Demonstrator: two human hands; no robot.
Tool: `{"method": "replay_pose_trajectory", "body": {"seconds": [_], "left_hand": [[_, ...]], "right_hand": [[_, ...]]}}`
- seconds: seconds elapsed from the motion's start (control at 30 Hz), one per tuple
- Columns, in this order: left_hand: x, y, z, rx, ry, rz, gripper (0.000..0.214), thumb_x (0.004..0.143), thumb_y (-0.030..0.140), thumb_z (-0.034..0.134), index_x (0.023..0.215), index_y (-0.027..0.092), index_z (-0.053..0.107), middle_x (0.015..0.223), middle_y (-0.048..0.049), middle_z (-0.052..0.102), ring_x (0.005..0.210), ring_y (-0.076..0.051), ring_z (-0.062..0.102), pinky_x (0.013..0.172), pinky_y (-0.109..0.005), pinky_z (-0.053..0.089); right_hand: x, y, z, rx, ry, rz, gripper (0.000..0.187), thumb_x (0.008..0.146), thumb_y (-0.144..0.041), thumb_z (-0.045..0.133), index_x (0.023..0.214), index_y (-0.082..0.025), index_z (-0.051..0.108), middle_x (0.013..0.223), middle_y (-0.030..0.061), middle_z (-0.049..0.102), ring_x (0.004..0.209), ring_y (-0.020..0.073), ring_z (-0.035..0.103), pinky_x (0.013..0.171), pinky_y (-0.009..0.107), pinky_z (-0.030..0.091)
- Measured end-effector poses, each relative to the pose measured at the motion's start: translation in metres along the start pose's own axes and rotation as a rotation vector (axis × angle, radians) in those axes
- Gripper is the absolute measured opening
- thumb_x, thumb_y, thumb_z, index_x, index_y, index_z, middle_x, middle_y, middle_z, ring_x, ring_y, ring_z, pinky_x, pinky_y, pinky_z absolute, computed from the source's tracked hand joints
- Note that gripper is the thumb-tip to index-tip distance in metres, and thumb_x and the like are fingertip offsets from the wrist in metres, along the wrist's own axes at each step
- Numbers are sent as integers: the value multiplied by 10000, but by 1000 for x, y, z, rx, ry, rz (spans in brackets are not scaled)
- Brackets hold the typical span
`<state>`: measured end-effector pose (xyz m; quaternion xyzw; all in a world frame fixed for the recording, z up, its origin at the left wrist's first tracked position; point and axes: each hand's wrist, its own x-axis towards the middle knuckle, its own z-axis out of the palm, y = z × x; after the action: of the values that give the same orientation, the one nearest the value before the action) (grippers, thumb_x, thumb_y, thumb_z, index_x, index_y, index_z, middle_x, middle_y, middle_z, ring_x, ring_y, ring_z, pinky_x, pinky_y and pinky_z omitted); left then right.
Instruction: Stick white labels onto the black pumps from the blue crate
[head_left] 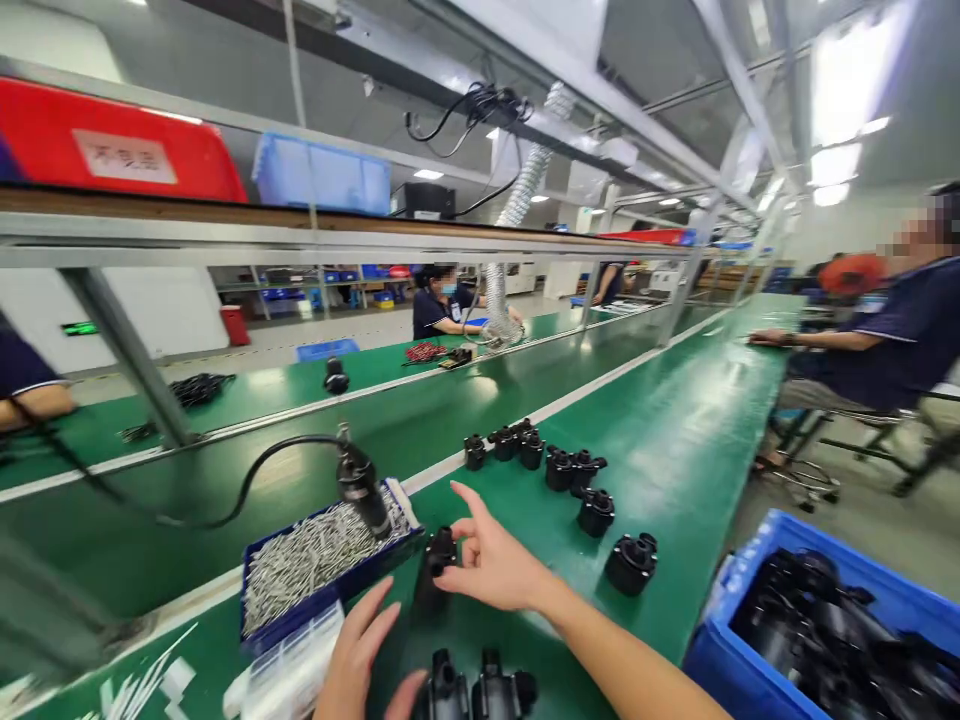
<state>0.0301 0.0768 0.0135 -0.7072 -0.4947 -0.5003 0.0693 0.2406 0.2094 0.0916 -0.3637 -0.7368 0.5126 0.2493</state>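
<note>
A small black pump (441, 552), slightly smeared by motion, stands up over the green bench beside the screw box. My right hand (495, 560) reaches in from the right with thumb and curled fingers closed at its side, the index finger stretched out. To the lower left, my left hand (360, 650) has its fingers apart and holds nothing. At the bottom edge, close to that hand, are two more black pumps (491, 690), partly cut off. A blue box of silver screws (307, 565) lies left of the hands, with a black power screwdriver (361, 485) upright over it.
Several black pumps (596, 512) form a loose row along the bench (675, 420). At right stands a blue crate (780, 660) full of black parts. White strips (146, 690) lie at lower left. A shelf (360, 230) crosses above; a co-worker (892, 330) sits at right.
</note>
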Motion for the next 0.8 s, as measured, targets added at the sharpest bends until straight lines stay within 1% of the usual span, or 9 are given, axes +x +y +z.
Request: {"method": "replay_pose_trajectory", "body": {"seconds": [0.07,0.13,0.3,0.4,0.47,0.5,0.57,0.67,0.8], "left_hand": [[-1,7,-4,-3,-45,41,581,980,172,642,1527,282,479,1487,-181,616,1327,-364,665,1008,-511,662],[-1,13,-6,-16,-66,62,612,979,127,596,1559,248,443,1490,-202,602,1364,-348,637,1061,-516,632],[0,24,-6,-136,1,-74,517,963,144,611,1463,236,511,1367,-170,632,1277,-288,661,1054,-451,625],[2,28,-4,-147,64,-182,476,934,155,644,1390,248,544,1345,-155,616,1238,-286,663,993,-432,642],[4,30,-3,-159,86,-265,464,904,147,657,1347,251,564,1336,-152,600,1224,-294,656,900,-399,661],[5,31,-3,-176,90,-306,461,891,150,666,1331,249,571,1331,-152,590,1219,-299,650,851,-379,666],[7,32,-2,-223,91,-376,453,879,176,697,1311,244,578,1323,-150,572,1211,-305,640,792,-352,666],[10,34,-2,-278,96,-423,437,884,225,733,1292,248,579,1301,-139,567,1192,-296,636,787,-346,667],[12,35,-2,-287,92,-438,402,889,242,739,1265,239,595,1279,-137,574,1163,-285,641,794,-344,664]], "right_hand": [[-8,-4,8,215,-126,5,1205,711,-250,823,1695,-295,127,1176,49,659,597,61,523,554,202,401],[-15,-10,17,299,-221,1,1193,691,-229,833,1685,-308,178,1137,27,655,593,47,503,546,187,375],[-22,-16,35,286,-221,-12,1098,729,-224,827,1662,-304,254,1200,61,647,645,70,550,579,215,416],[-20,-17,38,235,-33,-142,717,829,-328,800,1493,-270,537,1237,89,631,702,110,571,593,250,452],[-19,-19,38,227,56,-216,340,909,-459,756,1151,-221,739,1083,73,648,715,140,563,608,275,461],[-20,-20,38,244,47,-221,328,928,-528,737,972,-204,756,966,59,643,706,151,552,613,285,459],[-22,-23,40,294,-40,-167,479,920,-637,728,757,-188,697,778,26,591,669,155,512,609,292,438],[-26,-24,45,313,-142,-64,563,878,-705,746,707,-179,645,691,-8,536,619,134,445,590,278,385],[-27,-21,52,252,-149,-44,538,888,-674,732,710,-173,646,693,-13,528,613,128,440,585,271,353]]}}
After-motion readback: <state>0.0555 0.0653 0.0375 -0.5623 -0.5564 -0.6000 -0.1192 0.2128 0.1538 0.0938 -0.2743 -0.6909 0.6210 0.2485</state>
